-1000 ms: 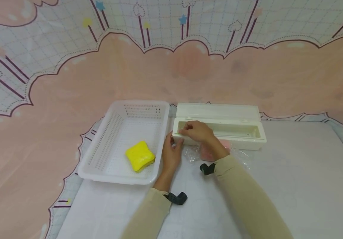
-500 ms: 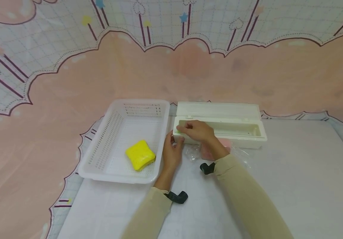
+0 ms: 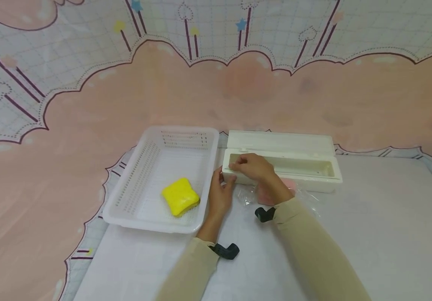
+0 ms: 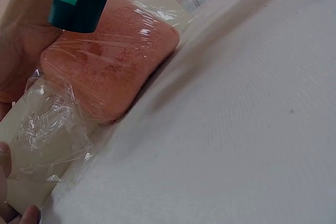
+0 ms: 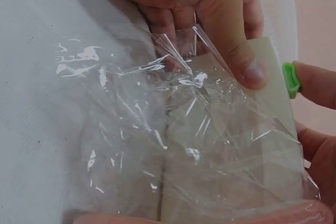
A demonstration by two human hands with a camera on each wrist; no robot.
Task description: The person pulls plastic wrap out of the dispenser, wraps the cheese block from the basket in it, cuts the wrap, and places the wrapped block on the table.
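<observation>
A long cream cling film dispenser box lies with its lid raised. My left hand grips its left end, thumb on the front. My right hand bends over the same end, its fingertips at a small green slide cutter; in the right wrist view one fingertip touches the cutter. Clear cling film hangs crumpled over the box's front. A pink, soft-looking block sits under the film against the box, partly hidden by my right forearm in the head view.
A white perforated basket stands left of the box, close to my left hand. In it lies a yellow, pillow-shaped block. A white cloth covers the table, and a patterned curtain hangs behind.
The head view has shifted slightly. My right fingertips stay at the box's left end with only a small movement. My left hand keeps its grip.
</observation>
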